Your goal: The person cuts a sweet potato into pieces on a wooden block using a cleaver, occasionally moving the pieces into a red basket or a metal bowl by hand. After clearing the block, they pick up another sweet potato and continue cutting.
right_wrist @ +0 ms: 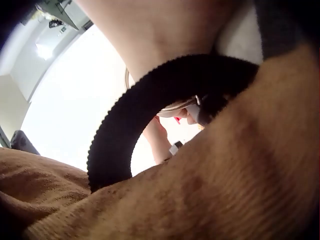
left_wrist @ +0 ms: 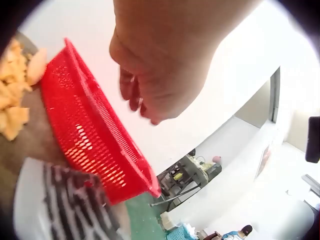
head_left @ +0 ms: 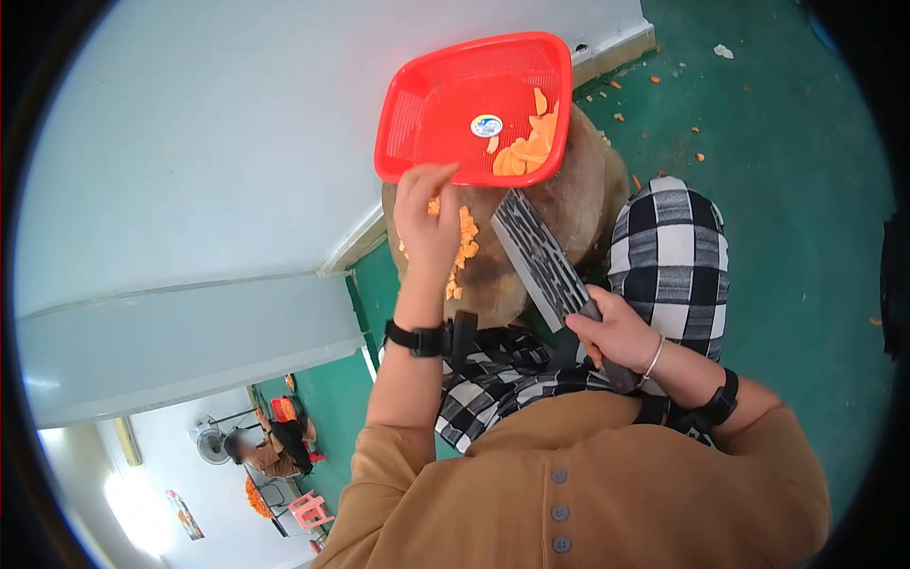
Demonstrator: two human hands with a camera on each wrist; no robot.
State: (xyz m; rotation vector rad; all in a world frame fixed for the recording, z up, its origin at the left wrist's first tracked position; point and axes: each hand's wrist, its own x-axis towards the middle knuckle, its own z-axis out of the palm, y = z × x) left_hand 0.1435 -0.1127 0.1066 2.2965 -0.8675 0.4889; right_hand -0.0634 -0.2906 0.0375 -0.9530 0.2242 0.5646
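Note:
In the head view my right hand (head_left: 616, 332) grips the dark handle of a cleaver (head_left: 540, 256). Its broad blade, streaked dark and silver, slants over the round chopping block (head_left: 578, 209). My left hand (head_left: 427, 218) is raised near the edge of a red plastic basket (head_left: 436, 95), fingers loosely bent and nothing seen in them. The left wrist view has that hand (left_wrist: 160, 80) above the basket's rim (left_wrist: 100, 105). Orange slices (head_left: 526, 152) lie at one side inside the basket. Chopped orange pieces (head_left: 464, 247) sit on the block, partly hidden by the left hand.
A white wall (head_left: 237, 142) stands close behind the block and basket. Orange scraps (head_left: 700, 156) are scattered on the green floor (head_left: 777, 237). In the background a person (head_left: 284, 446) sits near a fan (head_left: 213, 444) and a pink stool (head_left: 310, 510). A sleeve (right_wrist: 200, 185) covers much of the right wrist view.

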